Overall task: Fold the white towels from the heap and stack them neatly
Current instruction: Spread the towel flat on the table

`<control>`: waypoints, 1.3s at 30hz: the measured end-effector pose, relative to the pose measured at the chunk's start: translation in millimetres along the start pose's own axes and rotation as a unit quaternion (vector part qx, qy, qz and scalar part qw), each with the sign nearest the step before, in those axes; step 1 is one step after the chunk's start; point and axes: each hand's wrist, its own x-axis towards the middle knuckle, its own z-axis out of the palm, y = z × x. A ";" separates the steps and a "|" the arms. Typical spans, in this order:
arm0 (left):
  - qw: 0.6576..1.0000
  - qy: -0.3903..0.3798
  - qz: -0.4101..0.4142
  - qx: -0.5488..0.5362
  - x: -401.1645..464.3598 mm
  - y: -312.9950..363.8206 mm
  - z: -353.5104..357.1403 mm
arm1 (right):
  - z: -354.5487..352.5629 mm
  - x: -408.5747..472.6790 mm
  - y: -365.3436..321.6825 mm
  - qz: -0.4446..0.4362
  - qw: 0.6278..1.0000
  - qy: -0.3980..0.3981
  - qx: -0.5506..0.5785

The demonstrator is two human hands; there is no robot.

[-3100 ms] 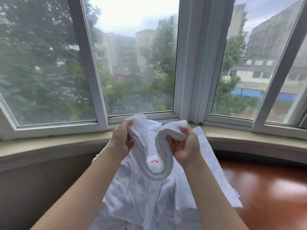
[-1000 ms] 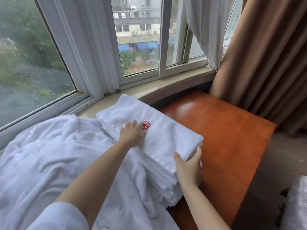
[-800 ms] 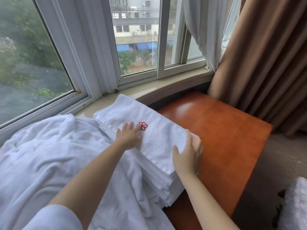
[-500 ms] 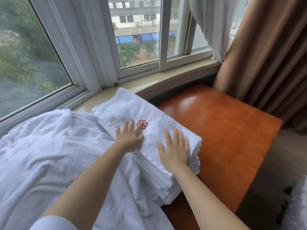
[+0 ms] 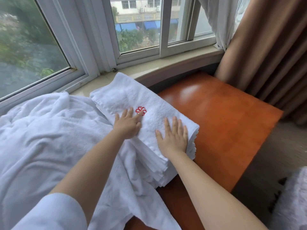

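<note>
while both palms lie flat on top, the step in hand looks like pressing the newest fold down. big rumpled heap of white towels (image 5: 41, 130) fills the left, spilling over the glossy orange-brown wooden tabletop (image 5: 224, 123). stack of folded white terry towels (image 5: 126, 95) sits at the table's left edge, against the beige stone window sill (image 5: 174, 61). right hand (image 5: 173, 138) and left hand (image 5: 127, 124), fingers straight, gripping nothing, rest on the top towel beside its small red embroidered logo (image 5: 140, 110). next move likely calls for lifting off and pulling a loose towel from the heap.
</note>
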 end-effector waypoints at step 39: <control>0.948 0.222 -0.222 0.051 -250.2 -138.7 -2.5 | 10.3 -190.4 -167.4 -0.061 0.942 -0.066 0.322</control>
